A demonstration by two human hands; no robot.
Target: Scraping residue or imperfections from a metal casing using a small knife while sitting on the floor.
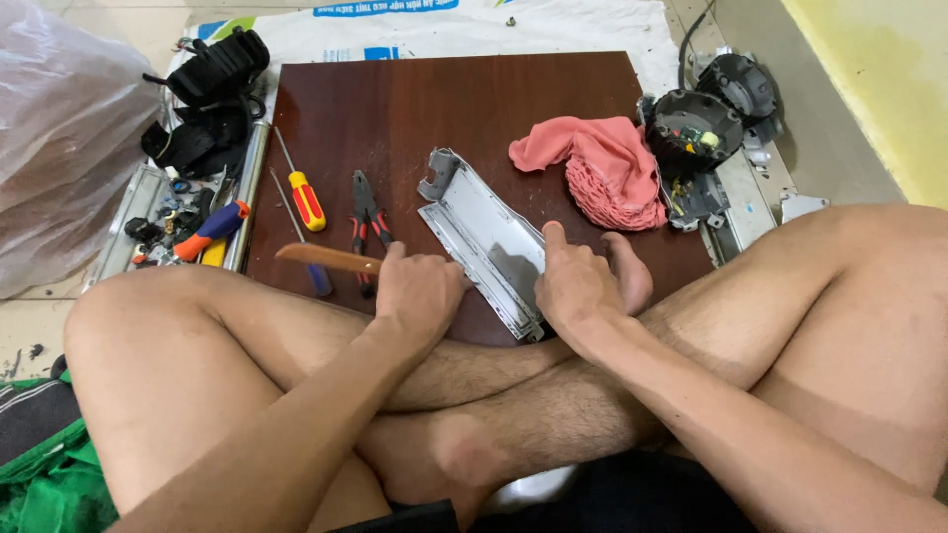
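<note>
A grey metal cover plate (481, 234) lies at a slant on a dark brown wooden board (464, 99). My right hand (576, 286) grips its near right edge, thumb pointing up along the plate. My left hand (420, 289) is closed around a tool with a flat wooden handle (326, 259), which sticks out to the left, and rests against the plate's near left edge. I sit cross-legged, knees on either side of the board.
Red-handled pliers (366, 219), a red and yellow screwdriver (304, 193) and a blue-handled one (314, 271) lie left of the plate. A pink cloth (604, 163) and black motor parts (696, 128) sit right. A parts tray (178, 222) and plastic bag (59, 138) stand left.
</note>
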